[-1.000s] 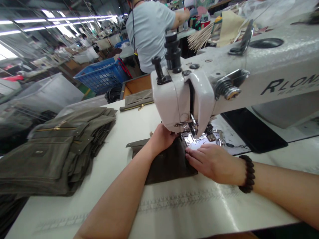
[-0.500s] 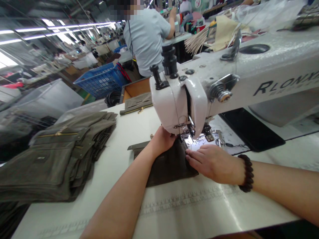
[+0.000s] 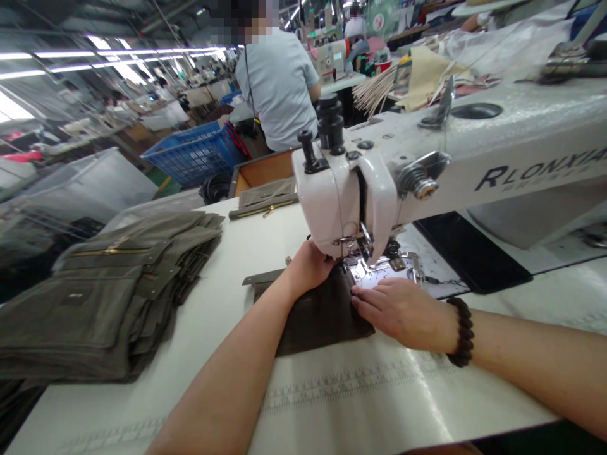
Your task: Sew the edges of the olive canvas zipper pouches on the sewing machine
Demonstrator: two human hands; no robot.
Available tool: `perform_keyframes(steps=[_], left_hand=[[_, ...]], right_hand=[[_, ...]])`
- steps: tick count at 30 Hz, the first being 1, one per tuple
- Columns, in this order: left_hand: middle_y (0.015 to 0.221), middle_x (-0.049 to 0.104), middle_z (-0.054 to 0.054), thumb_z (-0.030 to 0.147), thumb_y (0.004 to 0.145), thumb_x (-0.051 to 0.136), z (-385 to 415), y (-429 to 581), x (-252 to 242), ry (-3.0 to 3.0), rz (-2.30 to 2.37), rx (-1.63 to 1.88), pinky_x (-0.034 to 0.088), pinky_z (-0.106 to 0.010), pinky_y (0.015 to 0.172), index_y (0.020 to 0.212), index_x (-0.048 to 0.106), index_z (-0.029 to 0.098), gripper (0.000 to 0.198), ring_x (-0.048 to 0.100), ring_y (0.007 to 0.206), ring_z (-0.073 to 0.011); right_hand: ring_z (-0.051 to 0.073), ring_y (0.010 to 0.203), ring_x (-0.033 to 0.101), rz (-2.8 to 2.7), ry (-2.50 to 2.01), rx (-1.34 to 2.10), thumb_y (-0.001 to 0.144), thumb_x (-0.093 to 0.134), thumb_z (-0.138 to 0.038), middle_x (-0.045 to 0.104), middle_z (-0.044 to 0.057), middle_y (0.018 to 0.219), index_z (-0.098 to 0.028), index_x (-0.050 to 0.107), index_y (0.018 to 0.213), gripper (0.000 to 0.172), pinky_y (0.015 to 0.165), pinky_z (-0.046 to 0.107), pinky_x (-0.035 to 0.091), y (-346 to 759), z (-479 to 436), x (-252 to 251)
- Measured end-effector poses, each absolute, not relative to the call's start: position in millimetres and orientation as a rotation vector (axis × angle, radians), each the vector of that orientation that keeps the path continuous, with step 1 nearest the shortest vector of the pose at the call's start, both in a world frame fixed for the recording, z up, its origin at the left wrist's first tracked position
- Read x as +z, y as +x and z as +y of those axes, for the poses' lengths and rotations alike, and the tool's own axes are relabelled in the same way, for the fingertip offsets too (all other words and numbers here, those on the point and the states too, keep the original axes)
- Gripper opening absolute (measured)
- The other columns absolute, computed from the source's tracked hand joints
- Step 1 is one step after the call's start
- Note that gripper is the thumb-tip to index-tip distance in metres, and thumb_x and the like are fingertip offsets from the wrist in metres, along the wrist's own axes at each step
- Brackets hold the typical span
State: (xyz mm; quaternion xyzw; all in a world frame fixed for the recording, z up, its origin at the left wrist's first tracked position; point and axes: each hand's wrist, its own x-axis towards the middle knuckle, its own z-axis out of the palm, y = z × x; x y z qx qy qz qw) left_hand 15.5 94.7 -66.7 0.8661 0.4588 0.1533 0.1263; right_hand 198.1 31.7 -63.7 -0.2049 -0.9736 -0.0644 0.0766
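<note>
Beyond the pale tabletop (image 3: 213, 278) we see strip lights (image 3: 66, 54) and a blue crate (image 3: 192, 155). Dark fabric (image 3: 327, 316) lies at the sewing-machine head (image 3: 327, 196) — our left hand (image 3: 310, 268) rests on it, fingertips hidden; our right hand (image 3: 403, 313) touches its edge, fingers together — whether either pinches, we cannot tell.

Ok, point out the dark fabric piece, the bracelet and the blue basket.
Dark fabric piece (image 3: 327, 318), head view: its exposed upper face.
Bracelet (image 3: 464, 332), head view: its outer beads.
Blue basket (image 3: 192, 158), head view: its side wall.
</note>
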Motion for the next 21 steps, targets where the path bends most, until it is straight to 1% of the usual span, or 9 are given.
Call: perform_keyframes(steps=[5,9,15,21], left_hand=[[0.097,0.066,-0.004,0.005,0.072,0.048,98.4,14.3,-66.7,2.491,1.361,0.431,0.042,-0.032,0.091,0.088,0.064,0.017,0.026,0.057,0.097,-0.0209],[0.096,0.066,-0.004,0.008,0.072,0.051,97.9,14.0,-62.8,2.484,1.349,0.405,0.043,-0.032,0.089,0.086,0.064,0.017,0.022,0.058,0.096,-0.0211],[0.097,0.066,-0.005,0.009,0.073,0.051,96.8,14.8,-56.8,2.492,1.296,0.359,0.042,-0.030,0.090,0.087,0.063,0.016,0.020,0.056,0.099,-0.0202],[0.096,0.066,-0.004,0.008,0.071,0.052,97.6,15.7,-61.1,2.456,1.330,0.425,0.045,-0.029,0.086,0.083,0.064,0.017,0.020,0.058,0.095,-0.0200]], right_hand=[[0.016,0.062,0.053,-2.940,-0.654,-0.161,0.080,0.037,-0.009,0.060,0.012,0.092,-0.011,0.056,0.092,0.023,0.052,0.029,0.036,197.1,35.3,-63.6],[0.016,0.059,0.052,-2.909,-0.606,-0.197,0.079,0.038,-0.008,0.061,0.011,0.093,-0.011,0.057,0.092,0.023,0.051,0.029,0.036,198.2,34.2,-63.5],[0.015,0.057,0.052,-2.863,-0.523,-0.225,0.079,0.034,-0.007,0.061,0.011,0.093,-0.010,0.058,0.091,0.027,0.050,0.029,0.038,199.9,31.6,-64.0],[0.016,0.059,0.052,-2.881,-0.549,-0.185,0.080,0.031,-0.006,0.060,0.013,0.094,-0.010,0.058,0.093,0.030,0.050,0.031,0.038,198.4,31.7,-64.6]])
